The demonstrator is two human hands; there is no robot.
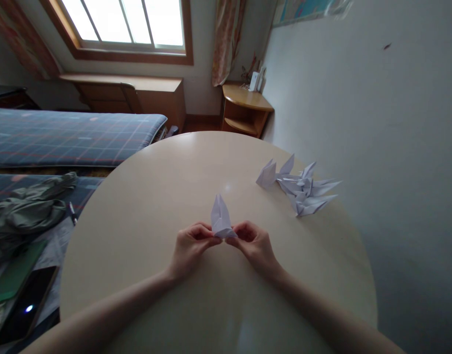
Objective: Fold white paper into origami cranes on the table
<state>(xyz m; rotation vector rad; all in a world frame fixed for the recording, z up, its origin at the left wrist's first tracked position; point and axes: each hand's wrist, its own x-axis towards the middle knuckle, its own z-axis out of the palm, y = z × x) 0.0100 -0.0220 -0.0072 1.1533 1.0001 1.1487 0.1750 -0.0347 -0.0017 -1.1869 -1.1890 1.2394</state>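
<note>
Left hand (191,246) and right hand (253,243) pinching a folded white paper piece (220,219) (points upward) above the round table (155,196), finished paper folds (301,187) piled right of it

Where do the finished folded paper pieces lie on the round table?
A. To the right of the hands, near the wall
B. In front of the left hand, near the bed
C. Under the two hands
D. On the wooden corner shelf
A: the pile of folded paper pieces lies on the round table to the right of both hands, on the wall side.
</note>
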